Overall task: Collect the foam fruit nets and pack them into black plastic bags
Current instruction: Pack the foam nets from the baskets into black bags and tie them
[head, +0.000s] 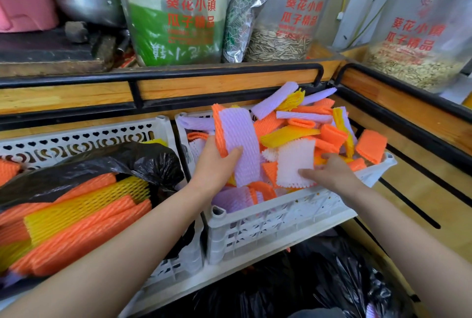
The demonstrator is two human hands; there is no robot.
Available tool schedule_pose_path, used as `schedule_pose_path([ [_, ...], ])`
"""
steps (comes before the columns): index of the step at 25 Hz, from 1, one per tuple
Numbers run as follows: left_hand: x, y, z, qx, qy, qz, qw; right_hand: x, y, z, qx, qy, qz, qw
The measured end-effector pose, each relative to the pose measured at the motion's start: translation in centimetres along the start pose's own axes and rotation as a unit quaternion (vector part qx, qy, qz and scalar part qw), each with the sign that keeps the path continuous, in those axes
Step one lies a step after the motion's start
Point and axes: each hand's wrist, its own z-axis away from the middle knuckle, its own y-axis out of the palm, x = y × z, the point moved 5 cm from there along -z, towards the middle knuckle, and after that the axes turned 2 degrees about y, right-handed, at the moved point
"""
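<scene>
Head view, nets, seed bags marked 葵花小镇

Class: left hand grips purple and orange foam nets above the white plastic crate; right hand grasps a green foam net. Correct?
No: head view shows the right hand grasping a white foam net, not green; the left hand does grip purple and orange foam nets.
</scene>
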Motion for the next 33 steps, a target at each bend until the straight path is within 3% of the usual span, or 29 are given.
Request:
schedule_pose_path([
  [5, -0.3, -0.6, 0.5, -0.021, -0.014, -0.022, 0.999, 3.5, -0.2, 3.1, -0.029, -0.112, -0.02, 0.993],
  [11, -3.4, -0.4, 2.4, -0.003, 0.023, -0.002, 1.0, 9.5, -0.6, 9.2, -0.104, -0.319, 0.012, 0.942],
  [17, -6.8, -2.5, 6.0, 0.016, -0.012, 0.225, 0.974, 13.3, 0.5, 15.2, -0.09, -0.431, 0.042, 0.897],
  [19, -7.9, -3.7, 7.3, 0.029, 0.018, 0.234, 0.972, 14.4, 0.7, 16.7, -0.094, -0.427, 0.035, 0.898],
  [25, -10.1, -9.7, 10.8, 0.009, 0.169, 0.086, 0.982, 18.4, 1.8, 20.4, -0.113, -0.422, -0.014, 0.899],
  [31, -9.9, -17.9, 14.4, -0.04, 0.223, -0.085, 0.97, 22.4, 7.0, 24.5, -0.073, -0.43, 0.002, 0.9],
  [33, -9.3, -21.4, 15.4, -0.044, 0.25, -0.17, 0.952, 23.5, 8.8, 25.4, -0.072, -0.437, 0.015, 0.896],
])
